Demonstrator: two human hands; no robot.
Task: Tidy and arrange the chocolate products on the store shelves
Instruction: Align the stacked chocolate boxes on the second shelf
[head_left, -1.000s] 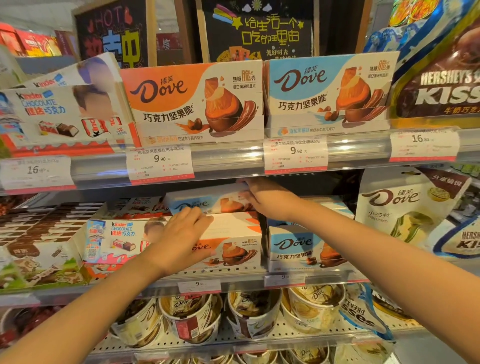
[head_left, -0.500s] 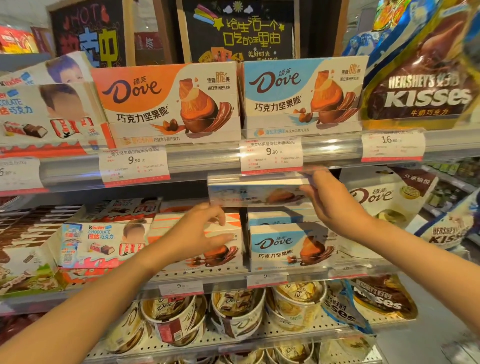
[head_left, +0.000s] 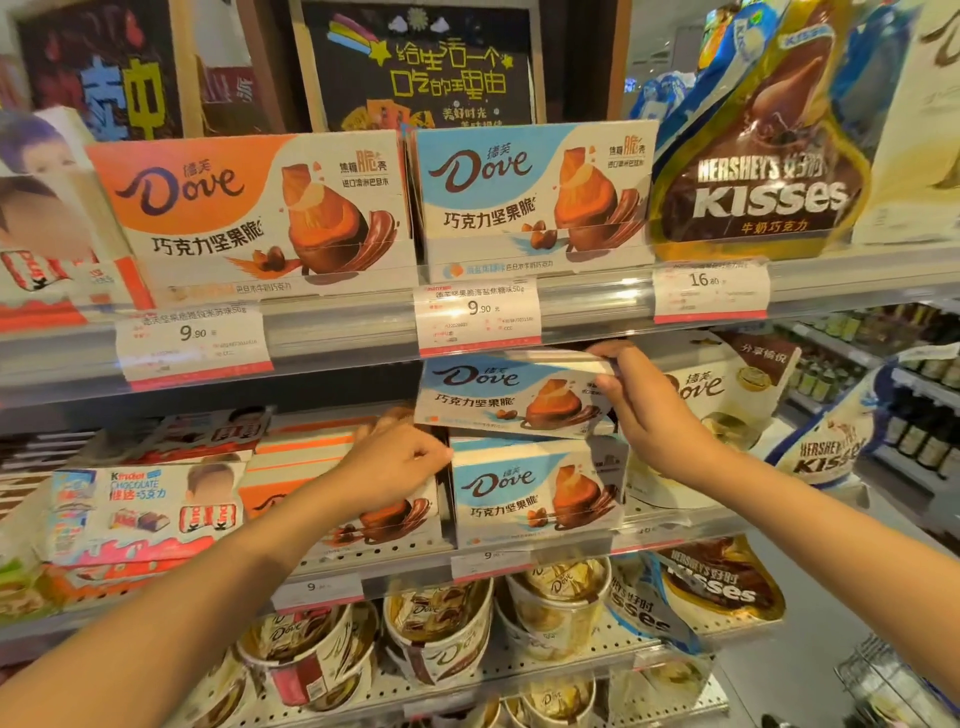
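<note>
My right hand (head_left: 647, 415) grips the right end of a blue Dove box (head_left: 498, 392), held tilted in the air just above another blue Dove box (head_left: 524, 493) on the middle shelf. My left hand (head_left: 397, 467) rests on the top front of an orange Dove box (head_left: 343, 488) beside it, fingers loosely curled over its edge and partly hiding its front. On the upper shelf stand a large orange Dove display box (head_left: 244, 213) and a large blue Dove display box (head_left: 530, 197).
Kinder chocolate boxes (head_left: 140, 509) sit left of the orange box. Hershey's Kisses bags (head_left: 763, 171) fill the upper right, a white Dove bag (head_left: 727, 395) stands right of my right hand. Dove tubs (head_left: 441, 634) crowd the lower shelf. Price tags (head_left: 478, 317) line the shelf rails.
My right hand has pulled the blue Dove box off the orange stack and carried it right, turning its front toward me above the blue stack. My left hand stayed on the orange box.
</note>
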